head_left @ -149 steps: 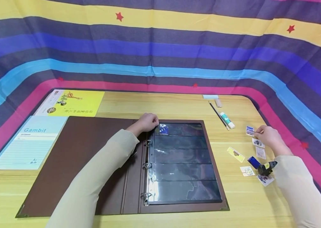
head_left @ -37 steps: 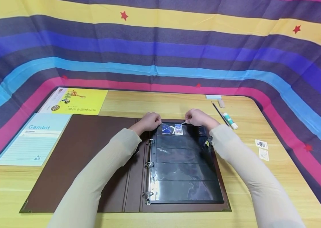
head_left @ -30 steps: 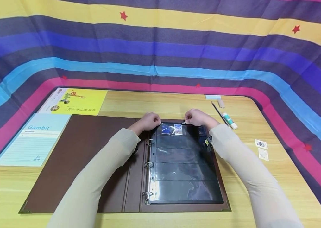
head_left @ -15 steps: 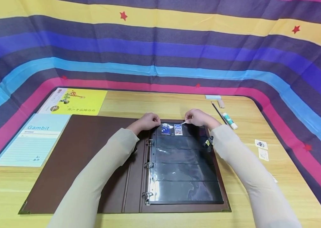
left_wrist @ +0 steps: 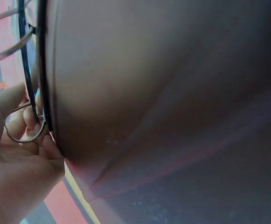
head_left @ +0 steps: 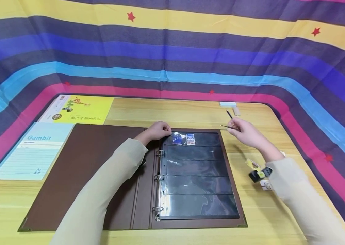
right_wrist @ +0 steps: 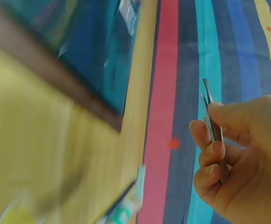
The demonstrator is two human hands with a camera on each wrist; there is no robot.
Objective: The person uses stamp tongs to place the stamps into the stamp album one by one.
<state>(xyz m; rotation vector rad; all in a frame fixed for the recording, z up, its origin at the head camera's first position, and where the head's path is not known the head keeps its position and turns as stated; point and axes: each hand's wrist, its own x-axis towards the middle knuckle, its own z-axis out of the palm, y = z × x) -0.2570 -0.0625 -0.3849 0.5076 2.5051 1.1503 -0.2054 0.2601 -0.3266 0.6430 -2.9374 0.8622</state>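
Note:
My left hand (head_left: pixel 158 130) pinches the top inner corner of the black pocket page (head_left: pixel 197 170) in a brown ring binder (head_left: pixel 99 170). In the left wrist view, fingers (left_wrist: pixel 51 147) of that hand curl at the page edge beside a metal ring (left_wrist: pixel 25 140). Two stamps sit in the top pocket: a blue stamp (head_left: pixel 177 139) and a blue-and-white stamp (head_left: pixel 190 139). My right hand (head_left: pixel 246 132) grips tweezers (right_wrist: pixel 213 128), raised right of the binder. Their tips stand slightly apart with nothing between them.
Loose stamps, one yellow (head_left: pixel 253 164) and one white (head_left: pixel 265 185), lie partly behind the right wrist camera (head_left: pixel 259 174). An eraser (head_left: pixel 236 111) and a pale blue block (head_left: pixel 227 104) are at the back. A notebook (head_left: pixel 28 153) and yellow book (head_left: pixel 93 109) lie left.
My right hand has moved off the page to the right with the tweezers, leaving the second stamp in the top pocket beside the blue one. My left hand has stayed at the page corner.

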